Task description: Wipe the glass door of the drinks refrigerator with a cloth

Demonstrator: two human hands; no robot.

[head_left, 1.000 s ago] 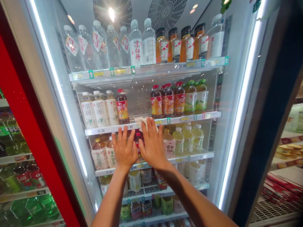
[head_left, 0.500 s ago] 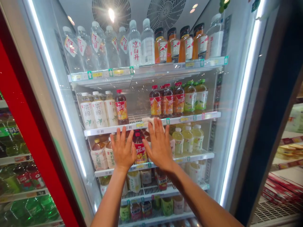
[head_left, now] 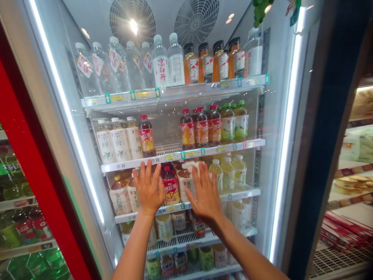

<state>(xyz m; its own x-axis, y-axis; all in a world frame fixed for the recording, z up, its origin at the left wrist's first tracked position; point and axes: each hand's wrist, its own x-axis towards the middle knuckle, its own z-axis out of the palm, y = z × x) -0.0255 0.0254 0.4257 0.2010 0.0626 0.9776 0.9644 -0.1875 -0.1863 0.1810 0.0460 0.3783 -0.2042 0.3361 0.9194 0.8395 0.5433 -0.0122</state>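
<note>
Spread flat against the glass door of a lit drinks cooler, my left hand (head_left: 149,191) has its fingers apart and holds nothing. My right hand (head_left: 206,194) lies flat on the glass farther right, pressing a pale cloth (head_left: 192,166); the cloth's edge shows above and beside the fingers, and the rest is hidden under them. Behind the glass, between the hands, stand a red-labelled tea bottle (head_left: 170,187) and a white-labelled bottle (head_left: 185,181). Just above the fingertips runs the front edge of the middle shelf (head_left: 171,156).
Water bottles (head_left: 160,64) and amber bottles (head_left: 206,64) line the top shelf. Red-capped bottles (head_left: 202,126) stand below. Bright light strips (head_left: 65,109) flank the cooler, with a red frame (head_left: 37,167) on the left and open shelving (head_left: 346,186) on the right.
My right hand and the cloth have moved down and slightly right over the glass. The left hand stays nearly in place, and the view has shifted slightly.
</note>
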